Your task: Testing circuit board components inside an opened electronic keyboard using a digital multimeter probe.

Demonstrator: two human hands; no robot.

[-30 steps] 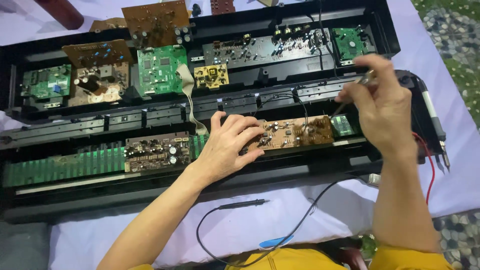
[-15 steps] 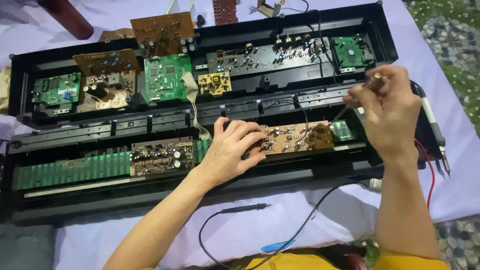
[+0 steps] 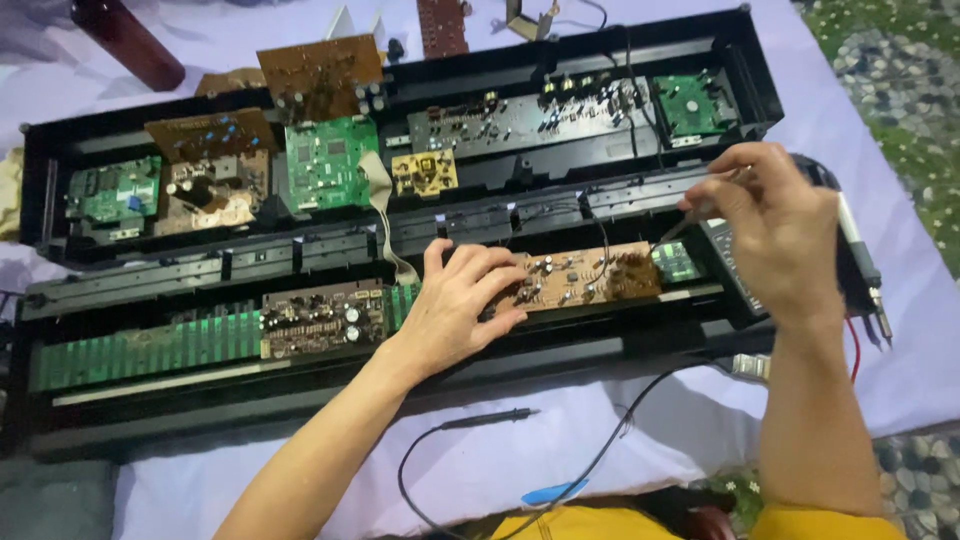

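The left hand (image 3: 455,305) lay spread on the brown circuit board (image 3: 585,280); at two o'clock, the right hand (image 3: 775,235) pinched what looked like a thin probe (image 3: 690,222).

Brown circuit board (image 3: 585,280): matt, studded with shiny metal parts. Black case (image 3: 300,400): smooth plastic. Lilac cloth (image 3: 520,460): soft, matt, creased.

Brown circuit board (image 3: 585,280) lies flat in black casing (image 3: 600,345), seemingly loose
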